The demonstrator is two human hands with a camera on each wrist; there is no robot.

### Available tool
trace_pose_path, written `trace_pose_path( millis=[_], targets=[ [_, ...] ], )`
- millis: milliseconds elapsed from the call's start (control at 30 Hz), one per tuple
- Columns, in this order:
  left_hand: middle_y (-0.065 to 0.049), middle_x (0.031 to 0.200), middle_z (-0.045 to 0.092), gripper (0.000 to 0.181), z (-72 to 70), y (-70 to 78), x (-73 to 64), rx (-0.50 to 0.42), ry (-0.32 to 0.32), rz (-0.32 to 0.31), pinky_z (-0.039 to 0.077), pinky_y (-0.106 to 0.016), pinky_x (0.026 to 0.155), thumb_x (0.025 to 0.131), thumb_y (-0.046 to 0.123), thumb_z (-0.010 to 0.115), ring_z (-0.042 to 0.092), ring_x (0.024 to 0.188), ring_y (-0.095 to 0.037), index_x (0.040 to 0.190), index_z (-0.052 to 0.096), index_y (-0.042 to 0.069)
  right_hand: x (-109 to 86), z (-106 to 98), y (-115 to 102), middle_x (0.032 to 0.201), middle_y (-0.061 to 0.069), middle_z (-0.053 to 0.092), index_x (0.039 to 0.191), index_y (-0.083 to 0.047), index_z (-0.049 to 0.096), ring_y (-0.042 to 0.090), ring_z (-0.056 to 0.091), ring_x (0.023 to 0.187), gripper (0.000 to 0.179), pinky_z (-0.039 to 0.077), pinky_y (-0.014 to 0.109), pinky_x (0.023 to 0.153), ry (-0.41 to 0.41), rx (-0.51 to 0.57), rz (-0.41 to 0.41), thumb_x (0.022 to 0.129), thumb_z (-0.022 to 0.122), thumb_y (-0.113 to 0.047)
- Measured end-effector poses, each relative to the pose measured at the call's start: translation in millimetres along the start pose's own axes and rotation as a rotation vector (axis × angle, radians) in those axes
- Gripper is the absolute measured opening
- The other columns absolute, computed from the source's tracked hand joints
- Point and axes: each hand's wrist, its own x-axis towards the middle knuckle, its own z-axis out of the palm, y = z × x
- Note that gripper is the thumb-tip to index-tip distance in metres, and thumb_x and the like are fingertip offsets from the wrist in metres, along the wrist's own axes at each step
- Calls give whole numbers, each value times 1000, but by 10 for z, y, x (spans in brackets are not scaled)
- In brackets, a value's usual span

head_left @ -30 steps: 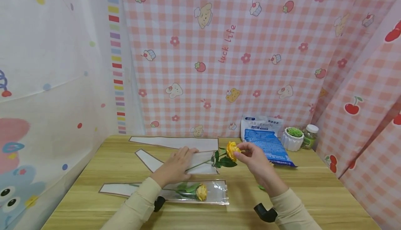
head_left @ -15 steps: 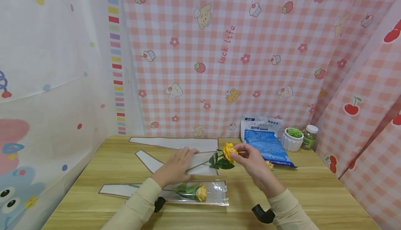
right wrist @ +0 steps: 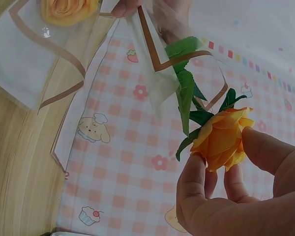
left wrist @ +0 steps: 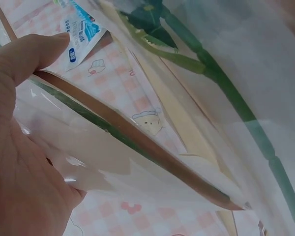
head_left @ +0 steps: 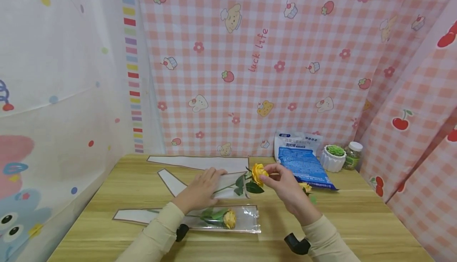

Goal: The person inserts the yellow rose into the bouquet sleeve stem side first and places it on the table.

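My right hand holds a yellow artificial rose by its bloom, with fingertips and thumb around the petals in the right wrist view. The stem runs inside a clear-and-white flower sleeve with a brown border. Some leaves are within the sleeve's mouth, while the bloom stays outside it. My left hand grips the sleeve, its thumb over the film edge in the left wrist view. Nearer me lies a second sleeve with a yellow rose inside.
A flat sleeve lies along the table's back edge. At the back right stand a blue-and-white bag, a potted succulent and a lidded jar. Another yellow flower lies by the bag, partly behind my right hand.
My right hand has moved slightly left with the rose, and more of its leaves have slid into the sleeve. My left hand has stayed in place.
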Motion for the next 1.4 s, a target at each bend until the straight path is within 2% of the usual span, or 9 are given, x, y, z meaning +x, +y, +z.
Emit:
trace_pose_path(
  millis=[633,1033,1400],
  targets=[
    [-4,118,47,84,15,-10,17,-16,-10,-19,46,-41,91,80,25,83,48,107,-20,148,35,12,16,79,35,120,15,55,115,-1,60,25,57,104,24,52,32,83,16,-5,-2,97,69,-14],
    [-3,116,45,85,15,-16,23,-23,-20,-33,45,-38,83,81,29,83,45,103,-19,149,34,14,14,121,40,116,15,56,114,1,60,24,58,102,22,52,31,81,17,5,-13,97,68,-9],
    [-5,112,47,87,12,-25,44,15,23,-38,45,-37,82,77,23,84,47,99,-20,148,35,12,3,150,50,118,16,57,111,0,60,27,59,106,18,54,32,82,17,14,-24,95,68,-1]
  ],
)
